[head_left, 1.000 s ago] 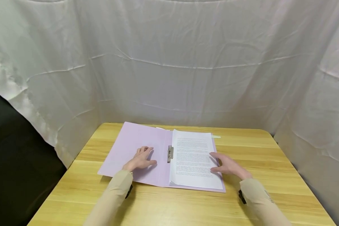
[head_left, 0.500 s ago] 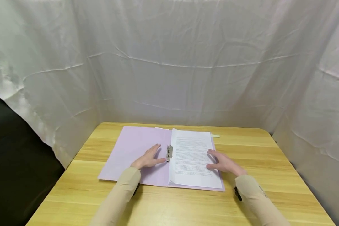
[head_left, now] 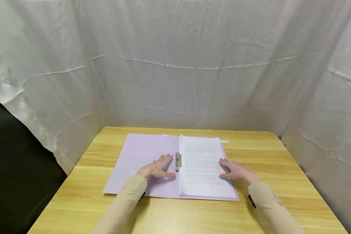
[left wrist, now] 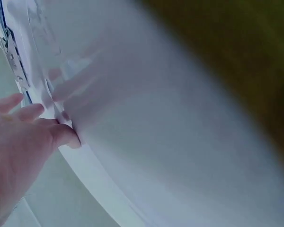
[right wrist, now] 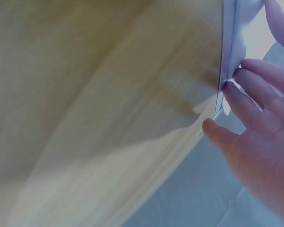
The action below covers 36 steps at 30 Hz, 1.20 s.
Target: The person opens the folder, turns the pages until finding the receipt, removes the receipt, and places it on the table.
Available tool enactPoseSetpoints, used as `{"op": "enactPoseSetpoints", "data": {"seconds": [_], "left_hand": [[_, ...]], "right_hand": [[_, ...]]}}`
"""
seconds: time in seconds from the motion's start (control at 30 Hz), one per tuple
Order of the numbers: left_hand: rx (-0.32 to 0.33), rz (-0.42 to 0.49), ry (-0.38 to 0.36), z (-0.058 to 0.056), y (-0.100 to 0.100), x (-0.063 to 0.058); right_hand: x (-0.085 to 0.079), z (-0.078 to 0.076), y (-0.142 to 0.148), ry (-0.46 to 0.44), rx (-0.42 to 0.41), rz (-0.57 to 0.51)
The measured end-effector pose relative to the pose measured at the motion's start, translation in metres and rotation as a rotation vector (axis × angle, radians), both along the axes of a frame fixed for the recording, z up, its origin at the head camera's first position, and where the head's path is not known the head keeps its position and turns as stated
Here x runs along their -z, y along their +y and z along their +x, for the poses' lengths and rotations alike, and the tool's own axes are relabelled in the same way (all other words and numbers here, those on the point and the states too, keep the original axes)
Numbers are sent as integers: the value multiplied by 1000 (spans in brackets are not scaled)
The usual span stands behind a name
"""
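A lilac folder (head_left: pixel 137 151) lies spread open on the table in the head view. Printed sheets (head_left: pixel 203 152) form a stack on its right half, beside a metal clip (head_left: pixel 177 162) at the spine. My left hand (head_left: pixel 156 168) rests on the left cover, fingers spread, just left of the clip; the left wrist view has its fingertips (left wrist: pixel 72 136) on the cover. At the right edge of the sheets lies my right hand (head_left: pixel 237 170), its fingers extended. In the right wrist view its fingertips (right wrist: pixel 228 87) are at the folder's edge.
The wooden table (head_left: pixel 175 216) extends around the folder on all sides. A small pale green strip (head_left: pixel 224 141) sticks out past the folder's top right. Grey cloth (head_left: pixel 175 91) hangs behind and on both sides, with a black area (head_left: pixel 14 169) at far left.
The left cover has come down flat from a raised position. My left hand has moved right toward the clip. The folder has shifted slightly right and nearer; my right hand stays by its right edge.
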<state>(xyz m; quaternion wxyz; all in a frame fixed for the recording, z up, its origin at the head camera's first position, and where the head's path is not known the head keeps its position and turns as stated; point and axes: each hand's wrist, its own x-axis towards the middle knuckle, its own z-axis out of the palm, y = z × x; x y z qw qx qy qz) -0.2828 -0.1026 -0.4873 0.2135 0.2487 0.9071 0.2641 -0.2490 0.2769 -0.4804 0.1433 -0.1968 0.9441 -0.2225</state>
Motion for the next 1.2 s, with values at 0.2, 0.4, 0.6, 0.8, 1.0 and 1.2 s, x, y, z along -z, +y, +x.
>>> {"op": "enactPoseSetpoints", "data": {"seconds": [0.2, 0.4, 0.6, 0.8, 1.0, 1.2], "left_hand": [[47, -16, -19, 16, 3, -3], [52, -39, -53, 26, 2, -10], [8, -39, 0, 21, 17, -9], [36, 112, 1, 12, 37, 2], [87, 254, 21, 4, 38, 15], [82, 208, -40, 6, 38, 13]], "right_hand": [[1, 14, 10, 66, -39, 31], [2, 20, 13, 109, -14, -11], [0, 6, 11, 151, 65, -103], [6, -13, 4, 196, 131, -144], [13, -25, 2, 193, 144, -156], [11, -30, 4, 212, 133, -210]]}}
